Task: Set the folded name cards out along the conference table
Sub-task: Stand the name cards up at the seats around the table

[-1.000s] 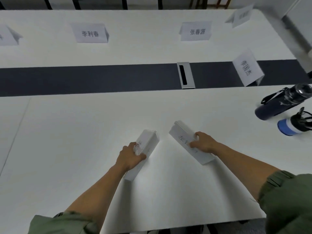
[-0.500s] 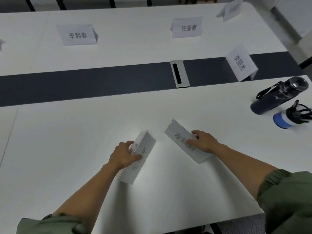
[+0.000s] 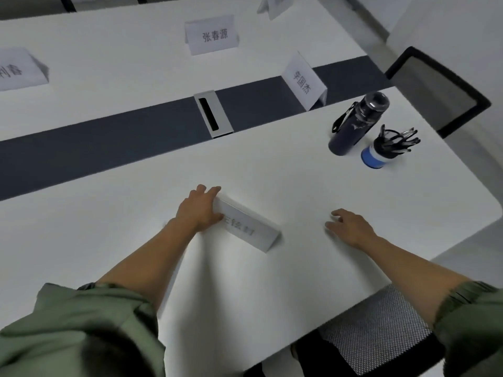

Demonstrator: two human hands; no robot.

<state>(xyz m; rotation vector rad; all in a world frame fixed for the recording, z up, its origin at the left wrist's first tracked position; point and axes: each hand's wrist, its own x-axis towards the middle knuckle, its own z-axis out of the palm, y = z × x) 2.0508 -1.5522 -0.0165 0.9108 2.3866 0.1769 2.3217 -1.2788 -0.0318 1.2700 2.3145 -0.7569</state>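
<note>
the person is leaning over the near edge of the table (image 3: pixel 272 281), both green sleeves pushed up. the left hand (image 3: pixel 200 210) is resting on the left end of a folded name card (image 3: pixel 249 231), fingers (image 3: pixel 211 191) spread flat over its ridge and pressing more than gripping; nothing is pinched. the right hand (image 3: pixel 351 227) is lying on the bare table well apart from the card, toward the near right corner, fingers loosely curled and grasping nothing.

the card is sitting as a tent, skewed to the near edge, printed face toward the person. it is looking like thin folded paper: very light, easily creased, likely to skate on the smooth top. taking it lightly by the ridge or by both short ends seems safest.

further out, toward the right edge, a dark bottle (image 3: pixel 356 123) and a blue cup of pens (image 3: pixel 381 153) are standing just beside each other. at the dark centre strip (image 3: pixel 95 148) a cable hatch (image 3: pixel 213 112) is sitting, and a second card (image 3: pixel 304 81) is standing turned sideways. across the strip two more cards are facing this way, one in the middle (image 3: pixel 212 35) and one cut off at the left (image 3: pixel 19 69), and a fifth (image 3: pixel 275 5) is showing at the far edge. so five cards, one bottle, one cup.
</note>
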